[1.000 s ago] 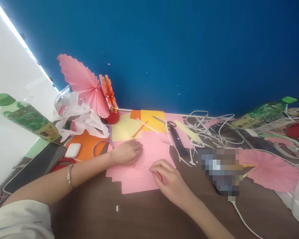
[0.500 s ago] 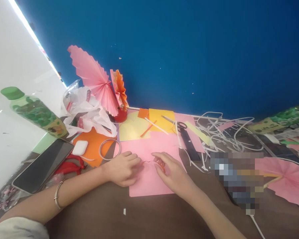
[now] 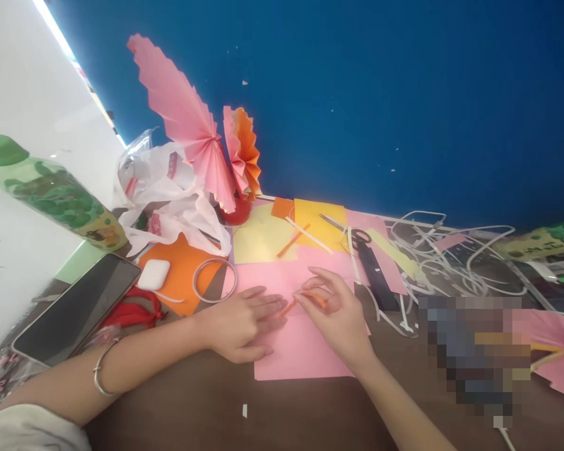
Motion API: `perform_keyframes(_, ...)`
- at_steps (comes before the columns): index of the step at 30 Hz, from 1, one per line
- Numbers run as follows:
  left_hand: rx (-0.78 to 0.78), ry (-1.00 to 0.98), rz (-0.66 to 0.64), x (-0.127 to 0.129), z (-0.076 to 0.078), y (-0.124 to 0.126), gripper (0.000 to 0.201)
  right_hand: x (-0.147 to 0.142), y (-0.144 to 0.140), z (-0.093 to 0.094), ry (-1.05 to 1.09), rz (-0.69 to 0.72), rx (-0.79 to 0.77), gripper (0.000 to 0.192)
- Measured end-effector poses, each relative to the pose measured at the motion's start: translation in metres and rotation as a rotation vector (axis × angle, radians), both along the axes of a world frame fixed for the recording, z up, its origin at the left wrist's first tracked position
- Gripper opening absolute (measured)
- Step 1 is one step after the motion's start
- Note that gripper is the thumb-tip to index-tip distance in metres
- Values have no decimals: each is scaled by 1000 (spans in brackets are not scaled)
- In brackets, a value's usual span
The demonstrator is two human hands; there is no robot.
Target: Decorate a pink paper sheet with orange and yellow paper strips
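Near the frame's centre, my right hand pinches an orange strip. Just left, my left hand lies loosely spread, fingers over pink paper.

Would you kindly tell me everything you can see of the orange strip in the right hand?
The orange strip is thin and narrow and looks like paper. The right hand pinches it over the pink paper. One length slants down toward the left hand; more orange shows within the right hand's curl. Whether the left hand touches it is unclear.
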State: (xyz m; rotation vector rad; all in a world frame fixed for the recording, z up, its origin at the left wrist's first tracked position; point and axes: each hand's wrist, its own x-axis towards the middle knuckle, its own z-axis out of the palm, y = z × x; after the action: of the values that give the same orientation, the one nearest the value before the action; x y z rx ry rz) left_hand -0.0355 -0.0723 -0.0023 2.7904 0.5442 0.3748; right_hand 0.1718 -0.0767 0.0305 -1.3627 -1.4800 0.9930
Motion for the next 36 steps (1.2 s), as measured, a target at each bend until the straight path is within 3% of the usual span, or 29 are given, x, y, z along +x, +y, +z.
perform_keyframes(3,-30,-7,12,-2,-1,1,52,-2,1,0,-9,-52,17,41)
perform_keyframes(6,-48,-4,14,-2,-1,2,53,-3,4,-2,-58,-68,71,20)
perform_keyframes(13,-65,-34,36,-3,2,2,54,-3,22,-17,-102,17,111,5)
perform_keyframes(36,-107,-39,55,-2,2,4,53,-5,34,-37,-309,32,201,7)
